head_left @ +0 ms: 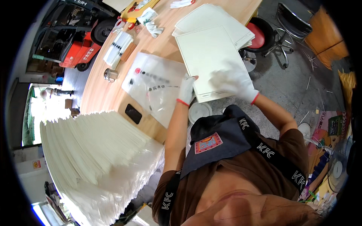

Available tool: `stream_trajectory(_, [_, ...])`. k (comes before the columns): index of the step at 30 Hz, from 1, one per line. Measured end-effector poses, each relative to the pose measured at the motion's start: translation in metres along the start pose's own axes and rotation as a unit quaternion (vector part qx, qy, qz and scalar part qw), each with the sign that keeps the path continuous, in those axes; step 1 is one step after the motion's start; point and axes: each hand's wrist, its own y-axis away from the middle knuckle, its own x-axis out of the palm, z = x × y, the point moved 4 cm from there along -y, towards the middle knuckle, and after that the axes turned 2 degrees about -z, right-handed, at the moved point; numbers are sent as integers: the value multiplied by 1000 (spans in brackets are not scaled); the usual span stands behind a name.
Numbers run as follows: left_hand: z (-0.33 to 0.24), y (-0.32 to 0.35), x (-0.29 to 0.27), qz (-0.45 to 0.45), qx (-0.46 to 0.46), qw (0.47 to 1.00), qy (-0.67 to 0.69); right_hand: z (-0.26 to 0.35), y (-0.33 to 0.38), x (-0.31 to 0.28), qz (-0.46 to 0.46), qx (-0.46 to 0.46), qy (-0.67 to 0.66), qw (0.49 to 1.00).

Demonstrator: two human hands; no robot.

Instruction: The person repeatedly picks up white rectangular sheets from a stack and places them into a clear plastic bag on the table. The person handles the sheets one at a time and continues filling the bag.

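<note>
Several large off-white paper sheets (pixel 209 51) lie stacked near the table's edge, their near end reaching out toward my body. My left hand (pixel 186 89), in a white glove with a red cuff, grips their left edge, with a bare fingertip showing at the edge. Over the near right part of the top sheet is my right hand (pixel 235 82), gloved alike; motion smears its fingers. To the left of my left hand, a clear printed plastic bag (pixel 152 83) lies flat on the wooden table (pixel 98 84).
Another fanned paper stack (pixel 217 19) lies beyond. A tall pile of white sheets (pixel 94 147) in plastic film stands at left, near a black phone (pixel 133 113). A metal cup (pixel 110 75), spare gloves (pixel 154 29) and a white bucket (pixel 200 111) are around; a chair (pixel 292 26) stands right.
</note>
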Motion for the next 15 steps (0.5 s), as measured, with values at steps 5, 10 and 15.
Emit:
stream_trajectory(5, [-39, 37, -20, 122, 23, 990, -71, -55, 57, 66, -3, 431, -759, 488])
stream_trajectory(10, [-26, 84, 62, 88, 42, 769, -632, -1, 26, 96, 59, 466, -446, 761])
stream_trajectory(15, [26, 51, -45, 74, 133, 988, -11, 2, 3, 50, 72, 360, -343, 865])
